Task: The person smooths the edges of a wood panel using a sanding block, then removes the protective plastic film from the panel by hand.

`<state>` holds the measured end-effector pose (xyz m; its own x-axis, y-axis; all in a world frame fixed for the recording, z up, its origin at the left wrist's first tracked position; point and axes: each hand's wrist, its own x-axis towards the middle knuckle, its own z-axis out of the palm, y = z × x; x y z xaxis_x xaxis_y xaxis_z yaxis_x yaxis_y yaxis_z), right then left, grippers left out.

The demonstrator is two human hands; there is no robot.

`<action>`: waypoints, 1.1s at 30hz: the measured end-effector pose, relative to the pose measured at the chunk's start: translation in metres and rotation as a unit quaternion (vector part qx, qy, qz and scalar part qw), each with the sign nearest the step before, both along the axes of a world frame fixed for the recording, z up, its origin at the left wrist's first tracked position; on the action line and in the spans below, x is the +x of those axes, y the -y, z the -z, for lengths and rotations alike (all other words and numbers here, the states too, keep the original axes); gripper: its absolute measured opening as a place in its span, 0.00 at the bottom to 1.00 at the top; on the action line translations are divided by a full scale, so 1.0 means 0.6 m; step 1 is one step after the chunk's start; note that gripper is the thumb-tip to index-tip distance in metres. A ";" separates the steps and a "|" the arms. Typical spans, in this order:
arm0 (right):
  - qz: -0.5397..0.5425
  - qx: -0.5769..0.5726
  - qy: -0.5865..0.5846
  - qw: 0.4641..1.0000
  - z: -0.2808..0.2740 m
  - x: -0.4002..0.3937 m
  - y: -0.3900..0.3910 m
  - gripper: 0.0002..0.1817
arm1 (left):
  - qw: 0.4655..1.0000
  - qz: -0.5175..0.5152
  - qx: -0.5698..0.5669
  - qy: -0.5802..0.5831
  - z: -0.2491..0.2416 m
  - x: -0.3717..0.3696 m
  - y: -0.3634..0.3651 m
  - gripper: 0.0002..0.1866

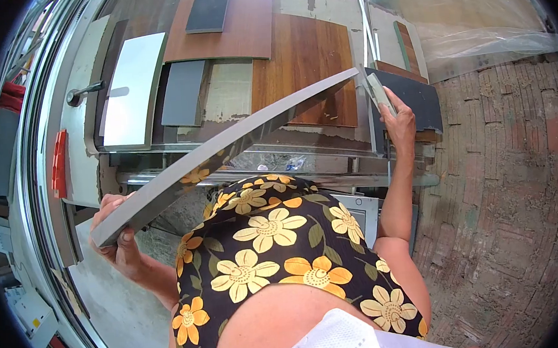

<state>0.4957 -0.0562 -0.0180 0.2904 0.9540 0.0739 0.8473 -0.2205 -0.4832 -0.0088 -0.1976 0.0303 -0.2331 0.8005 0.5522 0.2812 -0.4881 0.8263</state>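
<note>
My left hand (120,240) is wrapped round the near left end of a long grey panel (237,135), thumb on one face and fingers on the other. The panel stands on edge and runs up to the right across the front of my body, its narrow light-grey edge facing up. Close to its far end, my right hand (398,117) grips a flat, pale grey-beige hand block (378,93) with a thin straight side. Below the panel is the metal rail (182,175) of the bench.
Wood-grain boards (310,68), a white panel (132,90) and a small grey board (183,93) lie on the worn bench. A dark board (406,97) lies at right. An orange-red piece (59,165) is at left, clear plastic sheeting (468,12) at far right.
</note>
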 end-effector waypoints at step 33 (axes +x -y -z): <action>-0.481 0.108 -0.179 0.851 -0.124 -0.283 0.085 0.25 | 0.987 0.061 0.065 -0.131 0.042 0.142 -0.123 0.22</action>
<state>0.3260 -0.1071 0.0561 -0.5777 0.7380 0.3487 0.3750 0.6194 -0.6897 0.0765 -0.1239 0.0048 0.0253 0.7317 0.6812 0.4103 -0.6290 0.6603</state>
